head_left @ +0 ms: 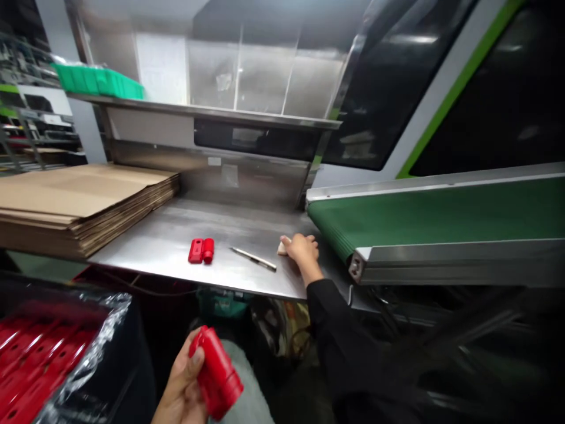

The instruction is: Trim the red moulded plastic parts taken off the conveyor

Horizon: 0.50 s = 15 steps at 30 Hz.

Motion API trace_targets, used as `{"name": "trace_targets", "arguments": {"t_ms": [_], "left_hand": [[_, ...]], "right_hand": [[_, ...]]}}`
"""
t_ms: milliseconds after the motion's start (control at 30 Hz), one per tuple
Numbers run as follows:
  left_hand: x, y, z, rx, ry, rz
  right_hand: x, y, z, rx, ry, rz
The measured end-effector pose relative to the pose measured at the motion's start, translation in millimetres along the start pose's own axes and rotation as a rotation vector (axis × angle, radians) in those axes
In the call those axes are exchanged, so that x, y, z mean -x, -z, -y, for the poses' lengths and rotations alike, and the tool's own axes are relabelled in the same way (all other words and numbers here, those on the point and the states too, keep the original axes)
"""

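Observation:
My left hand (188, 377) grips a red plastic part (217, 374) with a rounded tubular side, held low in front of the metal table. On the tabletop my right hand (303, 250) has its fingers round a small cream-coloured piece (283, 245); whether this is a folded cloth or a block I cannot tell. Left of that hand lies a slim pen-like tool (253, 259) with a pale and dark body. Farther left, another red part (201, 251) rests near the table's front edge.
A stack of flat cardboard (88, 200) covers the table's left end. To the right, a green conveyor belt (441, 212) meets the table (163, 253). A lined box (110, 330) of red parts stands at lower left. Above runs a shelf (220, 113) with a green bin (99, 81).

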State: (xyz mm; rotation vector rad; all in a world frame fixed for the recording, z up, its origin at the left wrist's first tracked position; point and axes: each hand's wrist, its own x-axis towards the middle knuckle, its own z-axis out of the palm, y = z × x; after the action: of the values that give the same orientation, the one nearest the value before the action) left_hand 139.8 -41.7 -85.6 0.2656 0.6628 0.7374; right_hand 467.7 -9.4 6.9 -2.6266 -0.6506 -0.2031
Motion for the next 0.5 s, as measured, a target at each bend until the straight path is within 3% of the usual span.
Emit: {"name": "trace_targets", "arguments": {"t_ms": [133,233,333,400,500], "left_hand": [[10,-19.9,3,0.075,-0.046,0.057],[16,-30.6,1,0.099,-0.07,0.155],[19,-32.8,-2,0.141,-0.077,0.212],[20,-32.6,-3,0.157,-0.087,0.189],[23,-32.5,0,0.141,-0.093,0.152]], "right_hand": [[-18,-6,-5,-0.09,-0.044,0.102],[10,3,0,-0.256,0.034,0.067],[85,17,0,-0.502,0.177,0.014],[152,17,-3,-0.672,0.232,0.083],[243,-2,-5,-0.904,0.22,0.248]]}}
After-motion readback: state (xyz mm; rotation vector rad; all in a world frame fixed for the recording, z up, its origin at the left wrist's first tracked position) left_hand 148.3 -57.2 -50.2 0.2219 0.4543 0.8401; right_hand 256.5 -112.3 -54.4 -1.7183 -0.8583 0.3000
